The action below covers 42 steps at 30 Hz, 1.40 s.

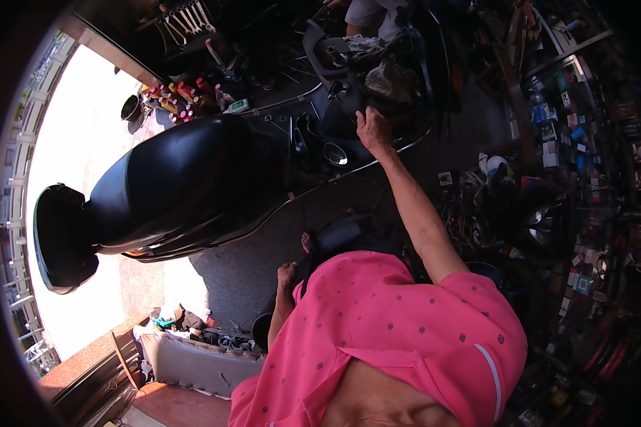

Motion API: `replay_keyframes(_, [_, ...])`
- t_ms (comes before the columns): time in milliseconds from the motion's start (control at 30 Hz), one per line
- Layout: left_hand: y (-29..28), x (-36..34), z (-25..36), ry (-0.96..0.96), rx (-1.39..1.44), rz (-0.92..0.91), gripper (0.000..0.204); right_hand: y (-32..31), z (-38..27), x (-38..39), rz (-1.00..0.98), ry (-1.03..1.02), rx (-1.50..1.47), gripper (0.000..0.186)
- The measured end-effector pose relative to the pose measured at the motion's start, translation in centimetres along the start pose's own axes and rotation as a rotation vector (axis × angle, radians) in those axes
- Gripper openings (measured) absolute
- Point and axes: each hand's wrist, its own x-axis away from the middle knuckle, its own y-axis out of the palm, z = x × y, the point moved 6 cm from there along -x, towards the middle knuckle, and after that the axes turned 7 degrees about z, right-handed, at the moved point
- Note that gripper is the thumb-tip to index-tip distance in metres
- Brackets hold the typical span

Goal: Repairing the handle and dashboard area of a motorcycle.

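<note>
My right hand (374, 132) reaches out to the front part of a black motor scooter, fingers curled in by the dark inner panel (338, 114). Whatever may be between those fingers is hidden. Down by my leg, my left hand (286, 274) is closed, and what it may hold cannot be made out. The scooter's long black seat (185, 171) stretches to the left. On its footboard, left of my right hand, lie pliers (298, 135), a wrench (278, 124) and a round shiny dish (335, 153).
Bottles with red caps (185, 91) stand beyond the seat, near a black bucket (130, 108). A row of wrenches (189, 18) hangs at the back. Another person's leg (367, 18) is past the scooter's front. Shelves of small boxes (552, 153) line the right. A grey padded bench (192, 366) is at lower left.
</note>
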Motion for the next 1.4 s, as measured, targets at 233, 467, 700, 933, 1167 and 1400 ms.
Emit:
replay_keyframes(233, [-0.4, 0.6, 0.9, 0.042, -0.058, 0.03, 0.034, -0.1, -0.2, 0.0, 0.037, -0.047, 0.003, 0.025])
replay_keyframes(467, [-0.7, 1.5, 1.8, 0.022, -0.013, 0.012, 0.034, 0.4, 0.1, 0.1, -0.009, -0.025, 0.036, 0.023])
replay_keyframes(700, [-0.6, 1.2, 1.4, 0.009, 0.003, 0.007, 0.032, 0.1, 0.0, 0.0, 0.021, -0.04, 0.021, 0.025])
replay_keyframes(933, [-0.8, 1.3, 1.5, 0.032, 0.049, 0.007, 0.033, -0.1, -0.2, 0.0, 0.046, -0.035, -0.013, 0.025])
replay_keyframes(1167, [-0.7, 1.2, 1.4, 0.006, 0.018, 0.012, 0.034, 0.0, -0.1, 0.1, 0.014, -0.005, 0.018, 0.025])
replay_keyframes(1400, [-0.8, 1.5, 1.5, 0.037, 0.02, 0.028, 0.034, 0.2, 0.1, 0.1, 0.005, -0.01, 0.016, 0.025])
